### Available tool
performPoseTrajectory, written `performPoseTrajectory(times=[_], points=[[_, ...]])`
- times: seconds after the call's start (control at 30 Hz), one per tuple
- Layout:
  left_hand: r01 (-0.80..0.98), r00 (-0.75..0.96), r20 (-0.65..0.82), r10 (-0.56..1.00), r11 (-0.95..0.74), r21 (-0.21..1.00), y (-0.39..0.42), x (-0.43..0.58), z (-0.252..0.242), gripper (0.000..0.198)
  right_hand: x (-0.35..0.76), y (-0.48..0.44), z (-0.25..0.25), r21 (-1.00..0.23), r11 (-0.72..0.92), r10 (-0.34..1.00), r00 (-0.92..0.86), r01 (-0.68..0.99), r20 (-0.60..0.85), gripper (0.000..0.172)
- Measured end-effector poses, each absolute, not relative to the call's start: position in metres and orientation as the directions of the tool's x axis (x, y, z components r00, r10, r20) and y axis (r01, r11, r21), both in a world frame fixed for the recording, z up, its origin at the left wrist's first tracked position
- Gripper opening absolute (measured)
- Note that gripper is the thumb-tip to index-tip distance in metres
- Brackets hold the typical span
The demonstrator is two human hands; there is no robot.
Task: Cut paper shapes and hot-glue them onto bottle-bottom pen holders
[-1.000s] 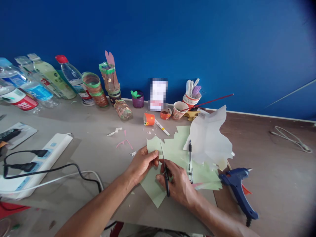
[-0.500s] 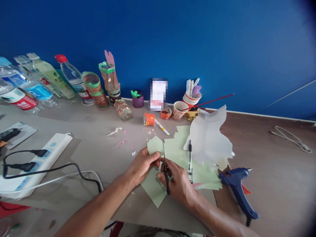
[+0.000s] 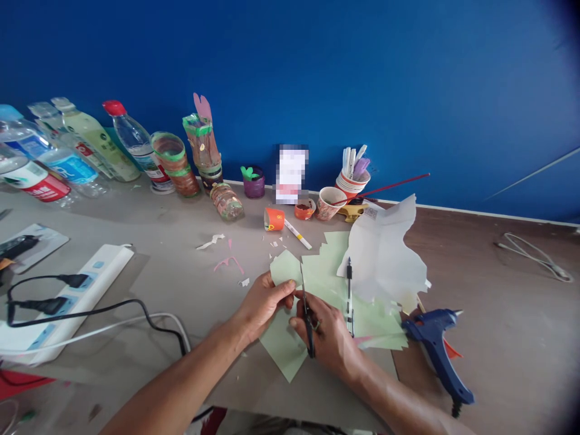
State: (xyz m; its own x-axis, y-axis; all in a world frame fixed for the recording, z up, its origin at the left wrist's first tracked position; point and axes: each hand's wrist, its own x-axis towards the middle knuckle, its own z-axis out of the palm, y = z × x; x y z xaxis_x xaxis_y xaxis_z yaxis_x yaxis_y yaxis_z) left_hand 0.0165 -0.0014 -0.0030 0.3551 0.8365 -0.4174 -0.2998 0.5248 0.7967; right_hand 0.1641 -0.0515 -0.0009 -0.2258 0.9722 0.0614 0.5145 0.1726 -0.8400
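Observation:
My right hand (image 3: 328,338) is closed round a pair of dark scissors (image 3: 306,314) whose blades point away from me into a light green sheet of paper (image 3: 283,344). My left hand (image 3: 265,302) pinches the left part of that green sheet, just beside the blades. More green paper with a zigzag edge (image 3: 328,260) lies beyond, partly under a crumpled white sheet (image 3: 385,254). A black pen (image 3: 349,290) lies on the green paper right of my right hand.
A blue glue gun (image 3: 437,344) lies at the right. A white power strip (image 3: 67,296) with black plugs and cables sits left. Along the blue wall stand bottles (image 3: 131,142), decorated cups (image 3: 174,160), a cup of pens (image 3: 352,175) and an orange tape roll (image 3: 273,219).
The scissors have crept a little further along the green sheet, and the piece under my left hand has shifted slightly. Everything else stays put.

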Motion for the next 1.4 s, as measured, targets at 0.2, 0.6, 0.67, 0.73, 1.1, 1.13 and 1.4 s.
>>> performPoseTrajectory(times=[0.2, 0.6, 0.67, 0.73, 1.1, 1.13, 1.4], points=[[-0.207, 0.346, -0.417, 0.840, 0.502, 0.840, 0.000, 0.013, -0.006, 0.025, 0.165, -0.053, -0.002, -0.827, 0.173, 0.970, -0.237, 0.535, 0.050, 0.022], [-0.037, 0.377, -0.356, 0.855, 0.398, 0.917, 0.005, 0.003, 0.007, 0.021, 0.166, -0.052, -0.002, -0.793, 0.159, 0.968, -0.250, 0.588, 0.009, 0.017], [-0.038, 0.381, -0.354, 0.854, 0.397, 0.917, 0.006, 0.002, 0.006, 0.021, 0.166, -0.052, -0.003, -0.790, 0.168, 0.968, -0.252, 0.590, 0.018, 0.017], [-0.044, 0.390, -0.353, 0.851, 0.400, 0.916, 0.006, 0.002, 0.005, 0.021, 0.165, -0.052, -0.005, -0.788, 0.178, 0.968, -0.251, 0.589, 0.031, 0.016], [-0.033, 0.391, -0.386, 0.836, 0.431, 0.902, 0.005, 0.003, 0.006, 0.022, 0.165, -0.052, -0.002, -0.791, 0.147, 0.971, -0.241, 0.594, 0.000, 0.020], [-0.034, 0.391, -0.388, 0.835, 0.434, 0.900, 0.005, 0.003, 0.006, 0.022, 0.165, -0.052, -0.002, -0.792, 0.145, 0.970, -0.242, 0.592, -0.003, 0.019], [-0.010, 0.401, -0.400, 0.824, 0.440, 0.898, 0.006, 0.005, 0.011, 0.021, 0.165, -0.052, 0.002, -0.783, 0.144, 0.971, -0.237, 0.605, -0.004, 0.015]])
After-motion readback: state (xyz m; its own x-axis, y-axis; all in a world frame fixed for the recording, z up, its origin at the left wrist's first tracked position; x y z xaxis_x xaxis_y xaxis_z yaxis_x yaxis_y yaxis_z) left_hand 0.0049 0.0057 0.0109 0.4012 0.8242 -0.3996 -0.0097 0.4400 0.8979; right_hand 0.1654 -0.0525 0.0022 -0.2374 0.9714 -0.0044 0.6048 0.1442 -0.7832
